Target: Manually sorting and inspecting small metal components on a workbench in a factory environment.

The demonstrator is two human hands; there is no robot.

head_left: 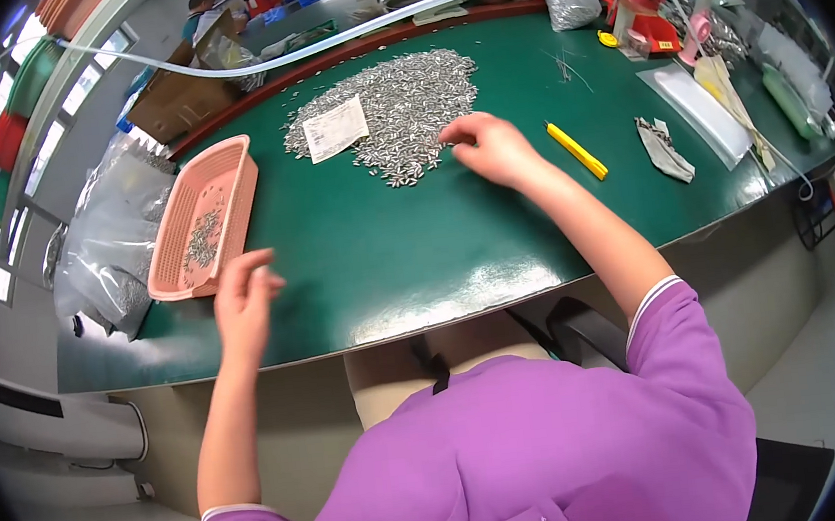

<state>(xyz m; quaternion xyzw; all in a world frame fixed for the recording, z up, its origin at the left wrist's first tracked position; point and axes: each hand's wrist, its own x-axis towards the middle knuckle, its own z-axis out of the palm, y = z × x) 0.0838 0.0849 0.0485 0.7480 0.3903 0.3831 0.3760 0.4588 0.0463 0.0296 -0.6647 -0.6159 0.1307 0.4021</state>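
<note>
Pins (pixel 413 105), likely light and slippery, suit mid-length pinching; right fingers (pixel 465 127) beside them, left fingers (pixel 249 262) well apart, all half-curled, hold unclear.

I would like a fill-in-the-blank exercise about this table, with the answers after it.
Nearest the pink basket is the person's ____ hand.
From the right hand, the yellow cutter lies to the ____.
On the silvery pieces lies a pale sheet of ____.
The tabletop is coloured ____.
Missing words: left; right; paper; green.
</note>
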